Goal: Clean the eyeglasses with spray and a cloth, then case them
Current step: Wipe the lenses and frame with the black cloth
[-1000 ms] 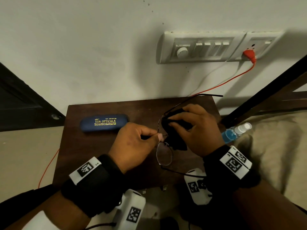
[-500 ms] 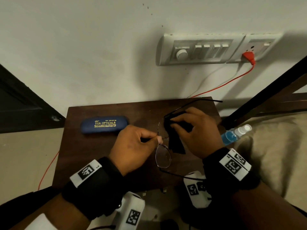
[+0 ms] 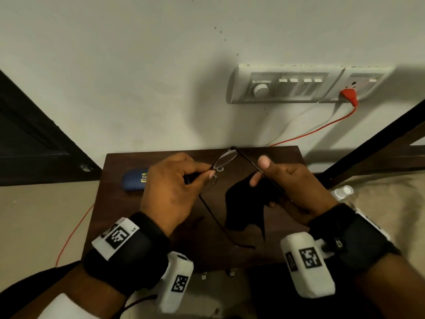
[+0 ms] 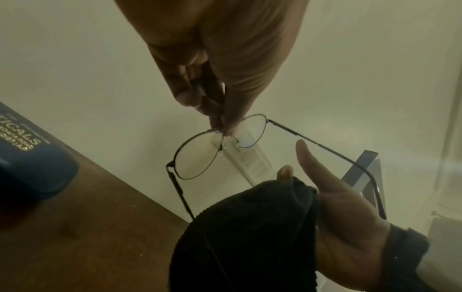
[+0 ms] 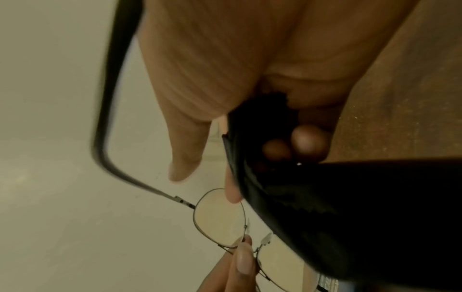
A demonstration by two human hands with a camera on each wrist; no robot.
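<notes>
Head view, frame centre: your left hand (image 3: 170, 192) pinches the eyeglasses (image 3: 224, 161) at the bridge, lenses tilted toward upper centre, while your right hand (image 3: 296, 192), just beside, clutches the black cloth (image 3: 241, 203); blue case (image 3: 134, 180) lies at left

1. The room was dim, with yellowish, noisy wrist views.
2. Soft shadows fell on the wall (image 3: 161, 77) toward 9 o'clock of the switch panel (image 3: 287, 85).
3. Edges bowed outward; close hands blurred.
</notes>
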